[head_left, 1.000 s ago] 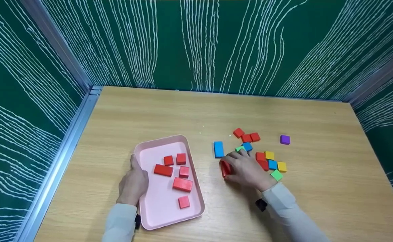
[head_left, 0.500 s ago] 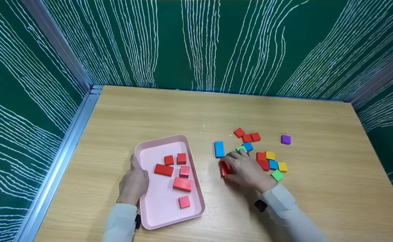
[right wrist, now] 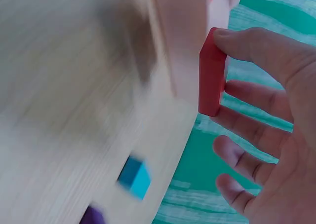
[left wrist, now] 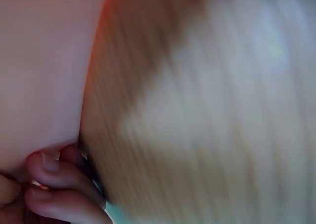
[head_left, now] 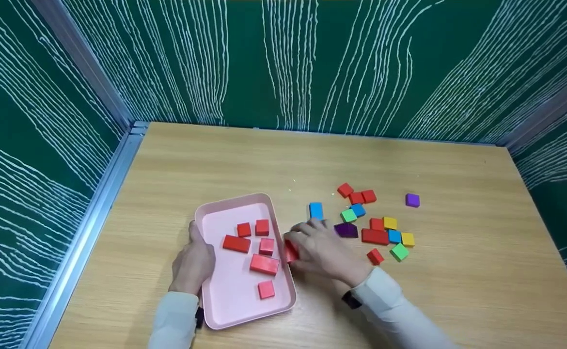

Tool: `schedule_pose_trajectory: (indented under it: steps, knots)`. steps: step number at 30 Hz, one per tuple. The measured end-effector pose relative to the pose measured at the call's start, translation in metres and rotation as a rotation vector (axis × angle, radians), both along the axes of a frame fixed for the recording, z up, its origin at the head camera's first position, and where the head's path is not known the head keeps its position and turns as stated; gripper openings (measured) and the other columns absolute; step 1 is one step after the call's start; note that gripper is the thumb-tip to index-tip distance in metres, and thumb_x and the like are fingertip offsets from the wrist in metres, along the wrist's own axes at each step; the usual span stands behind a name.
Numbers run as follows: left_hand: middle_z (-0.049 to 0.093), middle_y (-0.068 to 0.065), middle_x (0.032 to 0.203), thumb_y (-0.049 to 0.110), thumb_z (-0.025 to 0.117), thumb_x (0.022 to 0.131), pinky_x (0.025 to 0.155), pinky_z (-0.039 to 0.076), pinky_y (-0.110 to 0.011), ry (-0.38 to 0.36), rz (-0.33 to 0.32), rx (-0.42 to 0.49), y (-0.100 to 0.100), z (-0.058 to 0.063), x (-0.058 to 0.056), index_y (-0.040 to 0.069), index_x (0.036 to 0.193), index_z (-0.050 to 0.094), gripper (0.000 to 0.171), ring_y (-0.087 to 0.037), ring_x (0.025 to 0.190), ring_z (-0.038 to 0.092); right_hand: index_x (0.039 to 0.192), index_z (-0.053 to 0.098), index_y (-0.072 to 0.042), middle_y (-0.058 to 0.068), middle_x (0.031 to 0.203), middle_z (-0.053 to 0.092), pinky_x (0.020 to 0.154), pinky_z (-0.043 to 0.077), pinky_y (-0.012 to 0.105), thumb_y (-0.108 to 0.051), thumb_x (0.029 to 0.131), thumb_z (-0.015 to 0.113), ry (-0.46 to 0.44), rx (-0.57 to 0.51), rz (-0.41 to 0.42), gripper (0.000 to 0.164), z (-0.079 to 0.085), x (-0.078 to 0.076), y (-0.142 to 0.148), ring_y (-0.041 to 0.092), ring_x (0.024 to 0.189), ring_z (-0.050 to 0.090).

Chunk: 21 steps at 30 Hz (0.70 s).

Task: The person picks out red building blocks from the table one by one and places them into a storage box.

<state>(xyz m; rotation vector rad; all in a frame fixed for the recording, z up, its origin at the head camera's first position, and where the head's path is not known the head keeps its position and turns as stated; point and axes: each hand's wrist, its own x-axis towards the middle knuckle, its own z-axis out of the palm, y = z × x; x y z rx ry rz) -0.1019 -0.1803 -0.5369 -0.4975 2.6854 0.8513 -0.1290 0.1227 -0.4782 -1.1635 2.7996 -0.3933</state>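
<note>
My right hand [head_left: 324, 251] pinches a red rectangular block [right wrist: 212, 76] between thumb and fingertips, at the right rim of the pink tray [head_left: 288, 291]. In the right wrist view the block is held by its ends, and the other fingers are spread. My left hand [head_left: 193, 264] grips the tray's left side; its fingertips [left wrist: 49, 162] press on the outer wall in the left wrist view. Inside the tray lie several red blocks, among them a long one [head_left: 264, 264] and a small cube [head_left: 266, 290].
Right of the tray lie loose blocks: a blue one [head_left: 316, 211], a dark purple one [head_left: 346, 230], a green one [head_left: 348, 215], a long red one [head_left: 375, 236] and a yellow one [head_left: 407, 240]. A purple cube [head_left: 413, 200] sits farther right. Green patterned walls [head_left: 244, 63] border the table.
My right hand has moved left from the loose blocks to the tray's rim, carrying the red block. This uncovers the dark purple block and a small red one. My left hand and the tray stay put.
</note>
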Motion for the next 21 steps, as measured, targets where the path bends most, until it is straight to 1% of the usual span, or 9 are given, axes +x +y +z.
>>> schedule_pose_trajectory:
  steps: [4,7,10,13,16,21]
  knots:
    - [0.059,-0.014,0.07,0.016,0.037,0.102,0.052,0.048,-0.04,0.029,-0.017,-0.031,0.0,0.0,0.001,-0.001,0.156,-0.002,0.069,-0.025,0.057,0.061,0.129,0.067,-0.016,0.003,0.124,0.064,0.091,0.042,0.046,-0.041,0.082,0.082,-0.009,-0.03,0.081,0.055,0.0,0.008,-0.028,0.024,0.109,0.051]
    - [0.06,-0.014,0.07,0.015,0.038,0.101,0.052,0.047,-0.041,0.045,-0.026,-0.051,0.001,0.0,0.001,-0.003,0.156,0.0,0.069,-0.025,0.057,0.06,0.128,0.067,-0.016,0.002,0.122,0.063,0.09,0.041,0.044,-0.042,0.083,0.081,0.011,-0.042,0.148,0.054,-0.002,0.014,-0.045,0.023,0.109,0.051]
    - [0.06,-0.014,0.071,0.015,0.038,0.101,0.052,0.048,-0.04,0.044,-0.024,-0.049,0.002,-0.001,0.001,-0.003,0.156,0.001,0.069,-0.025,0.057,0.061,0.13,0.066,-0.017,0.0,0.121,0.063,0.088,0.041,0.043,-0.043,0.084,0.08,0.029,-0.04,0.202,0.055,-0.004,0.019,-0.058,0.023,0.109,0.05]
    - [0.062,-0.016,0.073,0.015,0.039,0.101,0.052,0.047,-0.042,0.067,-0.027,-0.063,0.002,-0.002,0.0,-0.004,0.156,0.003,0.068,-0.026,0.058,0.061,0.129,0.067,-0.018,-0.001,0.117,0.064,0.086,0.04,0.041,-0.043,0.084,0.08,0.055,-0.034,0.233,0.053,-0.007,0.023,-0.067,0.022,0.107,0.049]
    - [0.063,-0.018,0.075,0.014,0.04,0.1,0.052,0.047,-0.044,0.081,-0.029,-0.075,0.002,-0.002,0.0,-0.005,0.155,0.004,0.068,-0.028,0.059,0.061,0.127,0.068,-0.02,-0.002,0.116,0.064,0.087,0.04,0.04,-0.044,0.084,0.079,0.062,-0.01,0.243,0.051,-0.011,0.026,-0.073,0.021,0.106,0.048]
    - [0.061,-0.016,0.072,0.016,0.039,0.101,0.053,0.047,-0.043,0.058,-0.015,-0.066,0.0,-0.001,0.0,-0.003,0.156,0.002,0.068,-0.027,0.058,0.061,0.128,0.068,-0.021,-0.002,0.118,0.063,0.09,0.041,0.04,-0.042,0.083,0.081,0.054,0.027,0.264,0.051,-0.018,0.029,-0.08,0.021,0.108,0.049]
